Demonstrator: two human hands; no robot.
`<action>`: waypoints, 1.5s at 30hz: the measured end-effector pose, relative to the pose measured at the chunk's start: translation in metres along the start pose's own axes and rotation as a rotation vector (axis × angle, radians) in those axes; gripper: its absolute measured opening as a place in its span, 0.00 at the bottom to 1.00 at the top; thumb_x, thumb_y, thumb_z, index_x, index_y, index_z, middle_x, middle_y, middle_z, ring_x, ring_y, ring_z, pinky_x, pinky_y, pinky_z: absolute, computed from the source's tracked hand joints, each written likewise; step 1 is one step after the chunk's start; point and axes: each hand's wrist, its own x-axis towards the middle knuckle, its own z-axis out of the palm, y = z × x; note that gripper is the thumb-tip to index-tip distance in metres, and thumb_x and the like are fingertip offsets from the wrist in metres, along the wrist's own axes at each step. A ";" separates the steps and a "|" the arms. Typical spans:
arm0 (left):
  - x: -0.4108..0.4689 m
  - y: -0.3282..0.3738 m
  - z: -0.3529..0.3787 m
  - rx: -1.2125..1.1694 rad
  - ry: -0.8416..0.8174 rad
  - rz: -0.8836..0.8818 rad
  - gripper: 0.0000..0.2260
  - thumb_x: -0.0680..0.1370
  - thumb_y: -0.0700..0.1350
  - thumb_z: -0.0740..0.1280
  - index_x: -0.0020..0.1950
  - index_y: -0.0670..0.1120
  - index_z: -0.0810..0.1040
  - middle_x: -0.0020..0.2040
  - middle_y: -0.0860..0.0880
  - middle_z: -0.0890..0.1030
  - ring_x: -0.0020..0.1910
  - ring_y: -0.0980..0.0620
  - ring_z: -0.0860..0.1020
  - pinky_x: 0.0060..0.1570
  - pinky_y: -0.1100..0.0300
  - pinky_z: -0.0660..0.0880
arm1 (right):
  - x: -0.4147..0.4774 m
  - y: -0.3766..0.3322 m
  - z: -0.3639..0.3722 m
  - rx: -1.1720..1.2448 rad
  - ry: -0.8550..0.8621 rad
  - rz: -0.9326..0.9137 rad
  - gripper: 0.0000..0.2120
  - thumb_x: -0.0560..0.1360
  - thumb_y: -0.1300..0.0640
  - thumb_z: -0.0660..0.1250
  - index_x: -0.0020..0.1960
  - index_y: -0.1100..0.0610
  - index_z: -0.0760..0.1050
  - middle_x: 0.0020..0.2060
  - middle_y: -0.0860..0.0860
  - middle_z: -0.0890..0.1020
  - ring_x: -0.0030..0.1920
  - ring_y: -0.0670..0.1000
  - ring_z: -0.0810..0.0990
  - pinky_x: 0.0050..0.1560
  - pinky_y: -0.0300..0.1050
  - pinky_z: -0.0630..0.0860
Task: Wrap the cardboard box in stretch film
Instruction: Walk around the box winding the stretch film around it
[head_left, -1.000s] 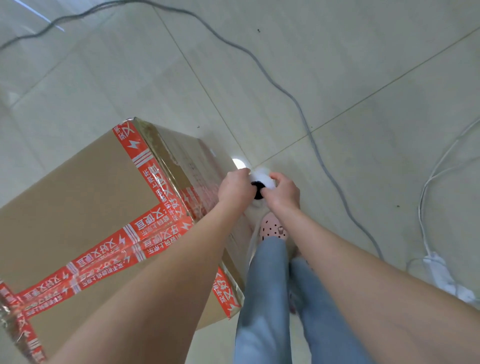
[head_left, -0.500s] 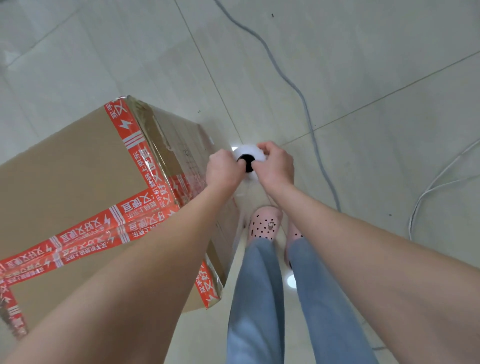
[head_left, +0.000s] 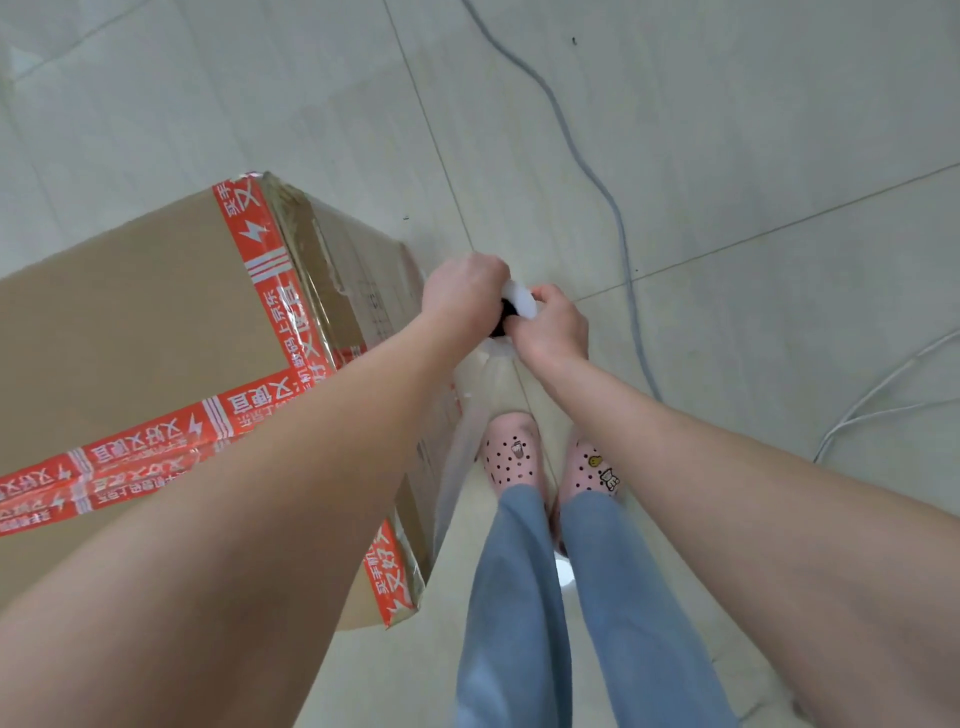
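cardboard box (head_left: 130, 332): cut off by the left frame edge; part of its top and side hidden behind the left forearm (head_left: 311, 467). film roll (head_left: 519, 304): only a white rim and dark core show between the gripping left hand (head_left: 462, 291) and right hand (head_left: 553, 327); fingertips hidden. stretch film (head_left: 467, 441): faint; its junction with the box cannot be told. grey cable (head_left: 613, 208) exits at the top edge, white cables (head_left: 883, 384) at the right.

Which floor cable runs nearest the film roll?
The grey cable, curving past just right of the film roll; the white cables lie farther off by the right edge.
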 end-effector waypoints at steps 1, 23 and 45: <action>0.000 -0.002 -0.001 -0.014 0.009 -0.004 0.10 0.74 0.38 0.61 0.53 0.42 0.77 0.48 0.43 0.78 0.50 0.41 0.79 0.39 0.55 0.71 | 0.000 -0.003 -0.001 -0.022 0.007 -0.020 0.17 0.72 0.59 0.65 0.61 0.50 0.75 0.55 0.52 0.80 0.54 0.55 0.77 0.48 0.42 0.71; 0.032 -0.054 -0.034 -0.142 0.045 -0.035 0.15 0.74 0.39 0.62 0.58 0.48 0.78 0.53 0.46 0.79 0.54 0.43 0.78 0.42 0.56 0.71 | 0.023 -0.059 0.027 -0.012 -0.052 -0.047 0.10 0.69 0.56 0.66 0.51 0.55 0.74 0.42 0.51 0.80 0.43 0.56 0.80 0.41 0.47 0.77; 0.071 -0.099 -0.058 -0.718 0.104 -0.395 0.09 0.72 0.42 0.66 0.48 0.38 0.78 0.46 0.40 0.81 0.43 0.40 0.82 0.46 0.48 0.81 | 0.052 -0.132 0.044 -0.053 -0.065 -0.102 0.08 0.75 0.55 0.62 0.50 0.59 0.76 0.46 0.55 0.81 0.45 0.58 0.81 0.45 0.50 0.78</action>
